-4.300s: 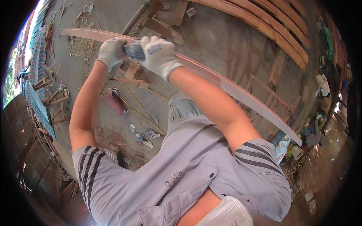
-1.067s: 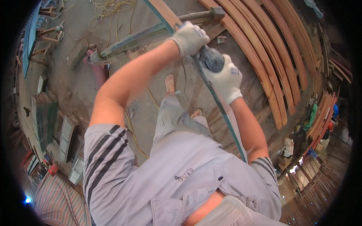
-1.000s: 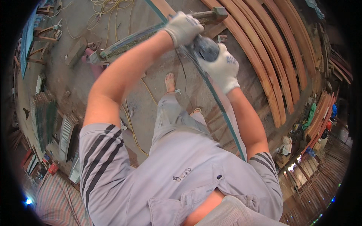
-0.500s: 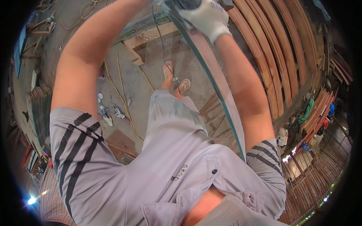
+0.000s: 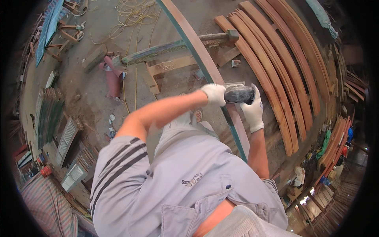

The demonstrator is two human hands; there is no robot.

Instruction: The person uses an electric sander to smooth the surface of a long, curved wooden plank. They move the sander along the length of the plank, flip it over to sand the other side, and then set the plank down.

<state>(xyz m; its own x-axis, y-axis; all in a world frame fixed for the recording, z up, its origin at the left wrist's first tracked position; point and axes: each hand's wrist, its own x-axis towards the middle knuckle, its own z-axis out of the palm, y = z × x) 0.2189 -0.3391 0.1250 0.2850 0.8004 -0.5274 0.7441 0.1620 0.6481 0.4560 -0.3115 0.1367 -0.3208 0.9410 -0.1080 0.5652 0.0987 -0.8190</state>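
Observation:
A long wooden beam (image 5: pixel 201 55) with a reddish top and a blue-green side runs from the far edge toward my body. On its top, at mid-length, sits a dark, dusty power sander (image 5: pixel 239 94). My left hand (image 5: pixel 215 94), in a white glove, is closed against the sander's left end; its fingertips are partly hidden. Also gloved in white, my right hand (image 5: pixel 253 110) wraps round the sander's right end, thumb on the near side. The sander's underside cannot be seen.
A greenish crossbeam (image 5: pixel 158 53) passes under the beam. Several curved reddish planks (image 5: pixel 272 75) lie to the right. On the left are a dark red object (image 5: pixel 113 81), a yellow cord (image 5: pixel 136 15) in loops and stacked slats (image 5: pixel 47 114).
Both hands have brought the sander from the far edge back along the beam, closer to my body. My arms are now bent, and the view has shifted to show more floor ahead.

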